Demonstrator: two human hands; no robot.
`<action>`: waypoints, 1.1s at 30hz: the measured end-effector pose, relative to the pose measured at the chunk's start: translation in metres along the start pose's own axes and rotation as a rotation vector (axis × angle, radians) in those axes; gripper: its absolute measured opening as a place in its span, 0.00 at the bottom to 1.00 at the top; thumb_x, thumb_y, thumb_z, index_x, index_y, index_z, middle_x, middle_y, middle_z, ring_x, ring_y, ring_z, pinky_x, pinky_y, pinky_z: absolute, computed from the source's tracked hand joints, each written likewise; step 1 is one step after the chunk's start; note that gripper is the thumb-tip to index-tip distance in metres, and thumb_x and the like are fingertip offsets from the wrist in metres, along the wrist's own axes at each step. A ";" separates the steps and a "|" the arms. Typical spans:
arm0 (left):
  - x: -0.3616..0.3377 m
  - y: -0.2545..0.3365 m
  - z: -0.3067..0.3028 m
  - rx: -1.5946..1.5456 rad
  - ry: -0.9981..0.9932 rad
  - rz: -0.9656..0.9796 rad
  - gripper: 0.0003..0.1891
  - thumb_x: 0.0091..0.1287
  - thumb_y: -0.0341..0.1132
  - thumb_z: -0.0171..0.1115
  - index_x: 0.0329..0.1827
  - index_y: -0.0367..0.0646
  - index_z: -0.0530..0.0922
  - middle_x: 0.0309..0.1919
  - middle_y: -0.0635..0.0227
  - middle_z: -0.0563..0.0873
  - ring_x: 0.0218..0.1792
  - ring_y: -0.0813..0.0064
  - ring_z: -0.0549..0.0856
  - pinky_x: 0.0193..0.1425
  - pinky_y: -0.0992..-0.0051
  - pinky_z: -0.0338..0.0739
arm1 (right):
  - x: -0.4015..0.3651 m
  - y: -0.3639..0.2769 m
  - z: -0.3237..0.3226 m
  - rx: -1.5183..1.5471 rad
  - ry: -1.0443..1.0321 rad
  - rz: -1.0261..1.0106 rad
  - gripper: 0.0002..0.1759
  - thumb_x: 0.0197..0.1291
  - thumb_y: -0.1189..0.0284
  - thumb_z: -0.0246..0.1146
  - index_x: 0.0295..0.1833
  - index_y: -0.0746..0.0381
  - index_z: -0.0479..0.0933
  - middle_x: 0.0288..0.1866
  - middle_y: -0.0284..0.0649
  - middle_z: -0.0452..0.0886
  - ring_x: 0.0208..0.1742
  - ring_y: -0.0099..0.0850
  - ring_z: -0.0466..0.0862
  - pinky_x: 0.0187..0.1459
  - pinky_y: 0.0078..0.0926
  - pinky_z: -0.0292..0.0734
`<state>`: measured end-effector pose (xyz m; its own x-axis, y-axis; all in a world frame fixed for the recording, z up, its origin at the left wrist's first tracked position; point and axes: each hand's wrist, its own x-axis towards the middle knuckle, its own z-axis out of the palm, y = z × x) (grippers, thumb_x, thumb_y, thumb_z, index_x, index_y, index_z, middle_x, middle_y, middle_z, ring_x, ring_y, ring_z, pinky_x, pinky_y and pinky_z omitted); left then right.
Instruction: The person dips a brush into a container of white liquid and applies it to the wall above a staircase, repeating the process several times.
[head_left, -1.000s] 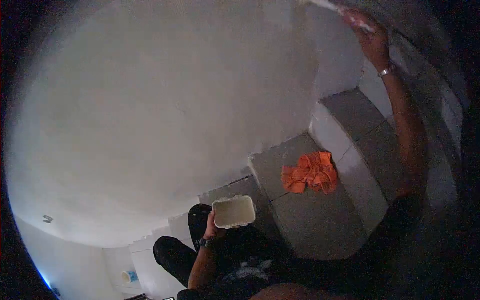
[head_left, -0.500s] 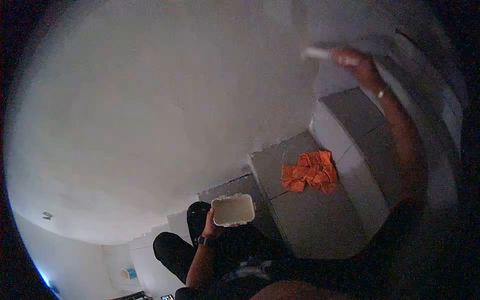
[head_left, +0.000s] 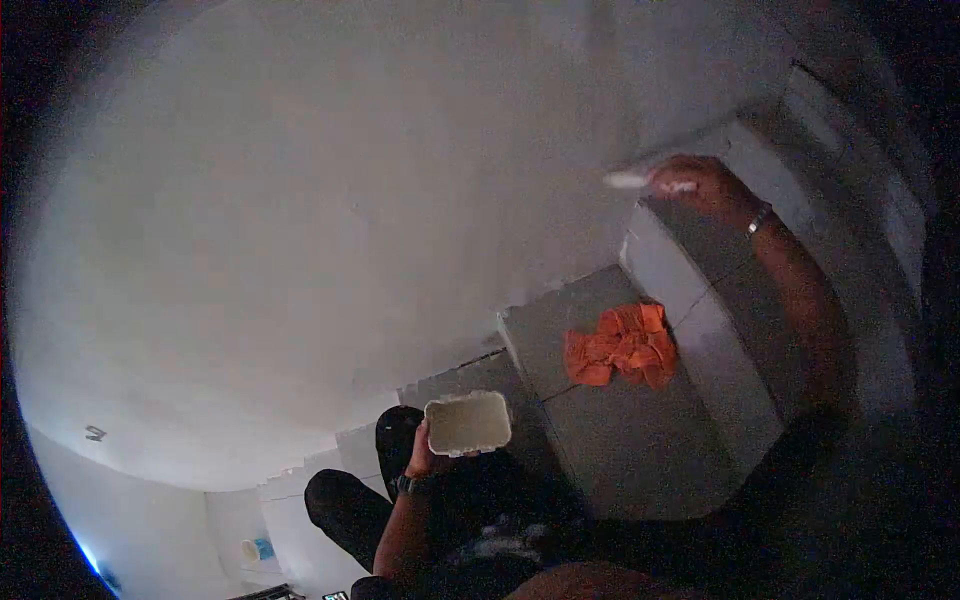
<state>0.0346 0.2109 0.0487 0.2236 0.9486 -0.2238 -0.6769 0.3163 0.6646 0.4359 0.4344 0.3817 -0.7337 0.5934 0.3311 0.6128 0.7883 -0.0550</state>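
Note:
My left hand [head_left: 424, 459] is wrapped round the side and underside of a white rectangular tub [head_left: 468, 423], held level over my legs, with pale contents inside. At the upper right, my right hand [head_left: 695, 187] grips a pale brush-like tool [head_left: 627, 180]. The tool's tip is at the white wall [head_left: 380, 180], just above the corner of a stair step. A crumpled orange cloth [head_left: 622, 345] lies on the grey tiled step below my right hand.
Grey tiled steps [head_left: 640, 440] with white risers climb to the upper right beside the wall. At the lower left, a white and blue bucket [head_left: 258, 549] stands further down. My dark-clad knees [head_left: 345, 510] are beside the tub.
My right hand has moved down along the wall with the tool, closer to the step's corner. The left hand and the tub have hardly moved.

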 end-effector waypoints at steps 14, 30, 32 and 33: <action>0.010 -0.013 -0.022 -0.048 -0.028 -0.016 0.33 0.60 0.59 0.43 0.62 0.46 0.58 0.59 0.59 0.65 0.55 0.55 0.69 0.47 0.49 0.72 | 0.054 0.015 -0.076 -0.266 0.662 -0.279 0.10 0.52 0.80 0.58 0.42 0.61 0.76 0.43 0.38 0.79 0.45 0.30 0.78 0.47 0.25 0.73; 0.020 -0.019 -0.035 -0.057 -0.052 -0.015 0.33 0.60 0.58 0.43 0.62 0.45 0.58 0.58 0.59 0.65 0.54 0.55 0.69 0.47 0.49 0.72 | 0.070 0.009 -0.098 -0.216 0.745 -0.329 0.11 0.54 0.74 0.58 0.44 0.61 0.76 0.44 0.37 0.79 0.45 0.27 0.78 0.47 0.25 0.74; 0.019 -0.018 -0.035 -0.053 -0.051 -0.013 0.33 0.60 0.58 0.43 0.62 0.45 0.58 0.58 0.59 0.65 0.54 0.55 0.69 0.47 0.49 0.72 | 0.064 0.012 -0.094 -0.259 0.745 -0.251 0.10 0.54 0.76 0.58 0.43 0.62 0.76 0.44 0.38 0.79 0.45 0.27 0.78 0.47 0.25 0.74; 0.020 -0.018 -0.036 -0.053 -0.054 -0.011 0.33 0.60 0.58 0.43 0.62 0.45 0.58 0.58 0.59 0.65 0.54 0.55 0.70 0.47 0.49 0.72 | 0.059 0.013 -0.090 -0.306 0.741 -0.171 0.09 0.54 0.77 0.58 0.42 0.62 0.76 0.44 0.38 0.79 0.44 0.28 0.79 0.47 0.25 0.74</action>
<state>0.0263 0.2242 0.0063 0.2678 0.9443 -0.1915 -0.7103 0.3278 0.6229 0.4272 0.4653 0.4858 -0.5053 0.1233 0.8541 0.6418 0.7154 0.2764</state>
